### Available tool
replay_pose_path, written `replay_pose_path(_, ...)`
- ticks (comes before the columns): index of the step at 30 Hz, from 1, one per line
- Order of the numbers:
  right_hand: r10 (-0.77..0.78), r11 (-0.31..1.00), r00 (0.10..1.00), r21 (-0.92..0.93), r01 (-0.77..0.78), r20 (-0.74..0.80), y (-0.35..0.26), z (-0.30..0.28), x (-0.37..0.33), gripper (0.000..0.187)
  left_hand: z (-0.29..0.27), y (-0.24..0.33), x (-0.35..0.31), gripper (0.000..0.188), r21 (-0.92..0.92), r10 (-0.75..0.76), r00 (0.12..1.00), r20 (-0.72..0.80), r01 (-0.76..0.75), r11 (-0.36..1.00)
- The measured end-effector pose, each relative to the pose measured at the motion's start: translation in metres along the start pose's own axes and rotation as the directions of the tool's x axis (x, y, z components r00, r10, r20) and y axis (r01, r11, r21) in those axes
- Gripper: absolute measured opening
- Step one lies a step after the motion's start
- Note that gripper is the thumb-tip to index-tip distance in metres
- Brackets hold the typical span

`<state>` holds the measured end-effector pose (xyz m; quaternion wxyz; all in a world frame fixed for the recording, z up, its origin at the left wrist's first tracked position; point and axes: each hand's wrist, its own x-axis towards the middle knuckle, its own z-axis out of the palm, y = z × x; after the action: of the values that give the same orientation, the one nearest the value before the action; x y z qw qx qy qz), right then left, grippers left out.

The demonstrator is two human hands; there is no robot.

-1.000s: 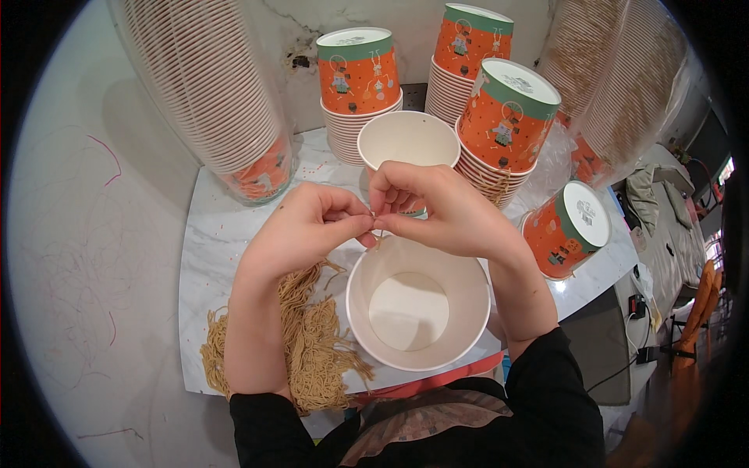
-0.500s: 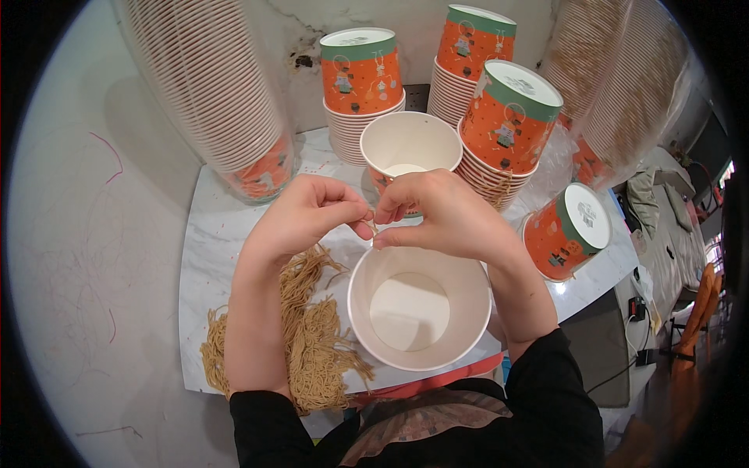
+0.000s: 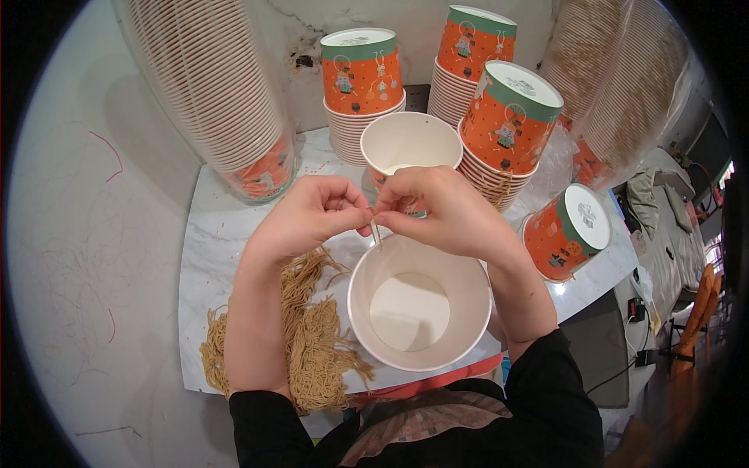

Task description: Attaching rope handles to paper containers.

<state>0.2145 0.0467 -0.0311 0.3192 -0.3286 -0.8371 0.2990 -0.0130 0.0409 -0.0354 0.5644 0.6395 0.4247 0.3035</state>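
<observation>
We work at fingertip scale here, so a light, sure pinch matters most. Our left hand [image 3: 316,207] and right hand [image 3: 429,203] meet above the far rim of the near cup [image 3: 472,304], and the grip of each is narrow: thumb and finger close together on a thin strand [image 3: 379,238]. Its loose length hangs below the tips, over that rim; how much of it each hand holds we cannot tell.

To do this well, we should pinch close to the ends, with the pads rather than the nails, and part the hands gently, since so fine a piece could slip or snap. Working over the open cup seems sensible, as its white inside shows the strand clearly.

Our left forearm crosses over the heap of tan strands [image 3: 324,355] on the left of the table [image 3: 214,257], so we should lift that elbow a little to avoid dragging pieces off the near edge. The far cup [image 3: 378,148] stands just beyond our knuckles; small wrist movements would spare it a knock.
</observation>
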Motion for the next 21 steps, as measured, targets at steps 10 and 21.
replay_pose_path(10,-0.032,0.992,0.999,-0.119,0.028,-0.038,0.001,-0.002,0.0,0.014,0.015,-0.014,0.013,0.005,0.131,0.153,0.97,-0.188,-0.13,0.983)
replay_pose_path(21,0.016,0.999,0.994,-0.049,-0.022,-0.111,0.006,-0.006,0.002,0.014,0.026,-0.015,0.019,0.008,0.066,0.263,0.938,-0.226,-0.254,0.965)
